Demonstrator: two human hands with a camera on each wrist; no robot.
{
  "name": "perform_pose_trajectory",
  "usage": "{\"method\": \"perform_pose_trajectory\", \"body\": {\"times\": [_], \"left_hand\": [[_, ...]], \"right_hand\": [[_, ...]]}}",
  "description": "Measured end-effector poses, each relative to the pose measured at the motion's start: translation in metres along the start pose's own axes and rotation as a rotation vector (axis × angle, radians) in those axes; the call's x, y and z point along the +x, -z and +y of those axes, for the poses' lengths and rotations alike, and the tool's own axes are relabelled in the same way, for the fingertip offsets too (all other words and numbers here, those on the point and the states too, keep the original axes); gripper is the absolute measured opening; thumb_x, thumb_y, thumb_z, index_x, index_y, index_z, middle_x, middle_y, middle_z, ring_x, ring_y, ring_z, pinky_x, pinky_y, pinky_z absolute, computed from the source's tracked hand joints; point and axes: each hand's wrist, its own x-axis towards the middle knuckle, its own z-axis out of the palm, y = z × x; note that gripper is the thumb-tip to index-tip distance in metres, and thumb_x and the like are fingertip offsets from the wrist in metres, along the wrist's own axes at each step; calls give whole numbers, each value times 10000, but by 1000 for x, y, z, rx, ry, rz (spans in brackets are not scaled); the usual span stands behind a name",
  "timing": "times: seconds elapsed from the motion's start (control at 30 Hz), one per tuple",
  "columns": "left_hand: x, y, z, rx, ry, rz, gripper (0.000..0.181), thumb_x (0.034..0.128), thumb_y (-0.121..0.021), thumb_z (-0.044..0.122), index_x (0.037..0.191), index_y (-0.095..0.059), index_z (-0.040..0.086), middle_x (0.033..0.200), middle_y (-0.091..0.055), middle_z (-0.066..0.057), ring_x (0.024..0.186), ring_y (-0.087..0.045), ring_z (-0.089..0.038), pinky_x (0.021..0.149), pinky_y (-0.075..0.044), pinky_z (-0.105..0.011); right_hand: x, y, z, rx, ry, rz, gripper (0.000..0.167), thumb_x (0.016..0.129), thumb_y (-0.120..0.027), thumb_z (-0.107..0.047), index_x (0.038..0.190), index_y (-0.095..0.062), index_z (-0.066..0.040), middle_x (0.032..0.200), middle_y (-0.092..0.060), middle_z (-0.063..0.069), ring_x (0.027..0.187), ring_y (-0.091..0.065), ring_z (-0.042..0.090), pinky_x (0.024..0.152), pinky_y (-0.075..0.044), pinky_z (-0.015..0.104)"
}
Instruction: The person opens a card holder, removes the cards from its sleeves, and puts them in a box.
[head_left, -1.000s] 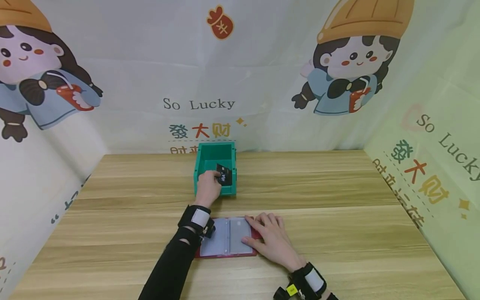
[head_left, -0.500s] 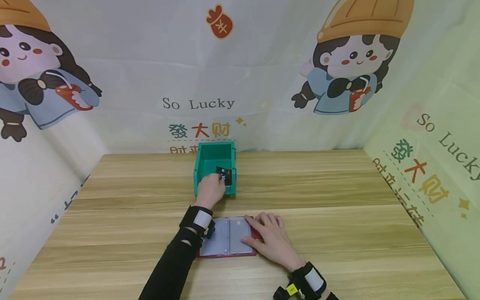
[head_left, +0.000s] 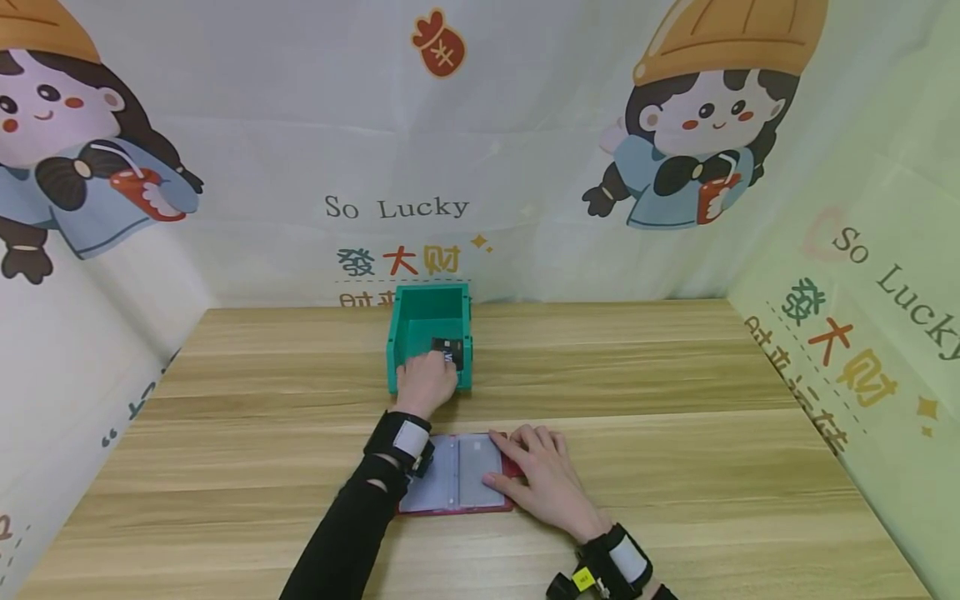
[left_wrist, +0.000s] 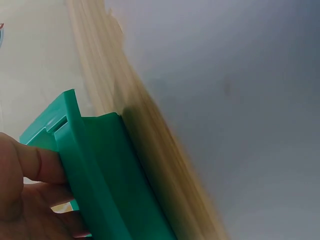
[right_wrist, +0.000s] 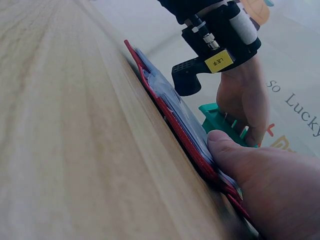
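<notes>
My left hand (head_left: 427, 383) reaches over the near wall of a green plastic bin (head_left: 429, 307), fingers bent down inside. A black card (head_left: 453, 348) with white lettering lies in the bin at the fingertips, partly covered by the hand; whether the fingers pinch it is hidden. In the left wrist view several fingers (left_wrist: 42, 165) dip behind the bin's wall (left_wrist: 92, 170). Closer to me, a red-covered card holder (head_left: 480, 471) lies open at clear sleeves. My right hand (head_left: 551, 483) rests on its right edge, fingers extended, and the thumb (right_wrist: 225, 147) presses on the sleeves.
Everything stands on a wood-grain table (head_left: 675, 400). Printed cloth walls (head_left: 525, 150) rise behind it and along both sides. The black left wrist strap (head_left: 397, 437) with its camera hangs over the card holder's left part.
My left hand has shifted slightly right and toward me in the bin, covering more of the black card, which now lies flatter. The right hand and card holder stay put.
</notes>
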Motion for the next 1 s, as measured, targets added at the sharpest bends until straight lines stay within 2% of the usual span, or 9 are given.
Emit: {"method": "perform_pose_trajectory", "body": {"times": [0.4,0.5,0.6,0.73,0.8,0.9,1.0], "left_hand": [[-3,-1,0,1,24,-18,401,1015,-435,232,698,-603,52,1025,-698,-227,1048,-602,-436,1032,-392,-595],[-4,-2,0,-4,11,11,409,1014,-426,235,724,-635,35,1070,-692,-230,1091,-592,-444,1061,-383,-595],[-7,-1,1,-25,-36,91,386,1009,-436,215,836,-698,-10,1145,-683,-242,1133,-588,-458,1076,-394,-585],[-16,2,2,-116,-98,206,339,997,-478,173,1137,-689,-53,1263,-630,-272,1196,-560,-473,1063,-418,-571],[-22,4,3,-175,-115,239,355,994,-494,166,1239,-640,-46,1282,-603,-274,1213,-540,-462,1049,-424,-558],[-36,7,5,-268,-149,255,315,984,-517,132,1235,-621,-27,1211,-607,-245,1147,-543,-412,981,-448,-514],[-52,10,3,-338,-188,213,244,972,-528,95,1169,-634,-3,1030,-634,-173,953,-580,-305,838,-477,-402]], "right_hand": [[0,1,-1,6,-3,-12,588,925,-677,-477,1414,-587,-163,1031,-515,-30,968,-382,152,907,-267,402],[0,1,-1,9,-8,-15,589,926,-676,-477,1416,-585,-162,1032,-515,-29,971,-381,152,906,-265,400],[0,1,-1,11,-8,-10,587,927,-675,-475,1414,-587,-160,1032,-517,-27,971,-383,154,904,-265,399],[0,0,-1,11,-3,-2,595,925,-675,-471,1414,-585,-144,1038,-528,-21,963,-385,157,896,-265,391],[0,0,-1,11,-4,4,601,924,-677,-463,1416,-581,-132,1044,-536,-14,957,-387,161,892,-268,389],[0,0,-1,11,-9,8,607,926,-677,-452,1421,-573,-116,1050,-545,-6,956,-392,167,895,-275,393],[0,0,-1,12,-15,3,608,932,-667,-450,1426,-566,-110,1054,-547,-3,961,-395,170,901,-278,398]]}}
